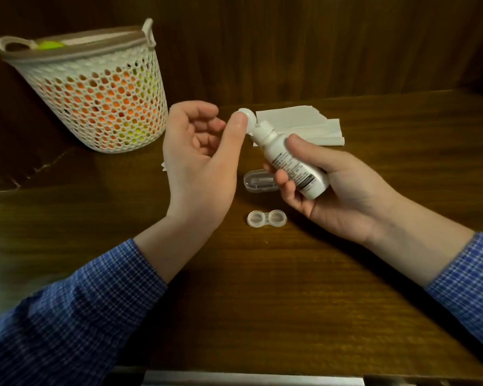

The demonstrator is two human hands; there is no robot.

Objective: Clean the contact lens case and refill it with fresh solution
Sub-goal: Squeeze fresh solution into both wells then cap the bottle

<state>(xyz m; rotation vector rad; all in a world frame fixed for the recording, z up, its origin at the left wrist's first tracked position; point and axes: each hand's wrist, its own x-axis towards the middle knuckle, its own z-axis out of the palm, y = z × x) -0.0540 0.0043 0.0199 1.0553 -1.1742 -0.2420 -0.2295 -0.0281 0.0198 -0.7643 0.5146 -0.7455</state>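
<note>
A: Right hand (332, 190), item one: it is wrapping closed around the solution bottle (293, 162), tilting it nozzle-first up and to the left. Left hand (201, 157) is standing loosely open, holding nothing, its thumb pressing against the flip cap (248, 116), which is hanging open on its hinge.

B: And the contact lens case (267, 218)?

A: It is lying on the worktop (262, 288), nearest of the small items, just below the two hands and apart from both. Both wells are showing uncovered; no lids are visible. Whether any liquid is sitting in them, I cannot tell.

B: Progress, then?

A: Judging by the layout, the bottle is being opened, so rinsing or refilling is only beginning. Pouring, any wiping and capping are looking like the steps left.

B: Farther back?

A: A small clear box (258, 181) is resting just behind the case, partly hidden by the right hand's fingers. Beyond it, folded tissues (299, 121) are lying near the back wall. Farthest left, a mesh basket (95, 93) is standing, showing orange and yellow-green contents through its holes.
</note>
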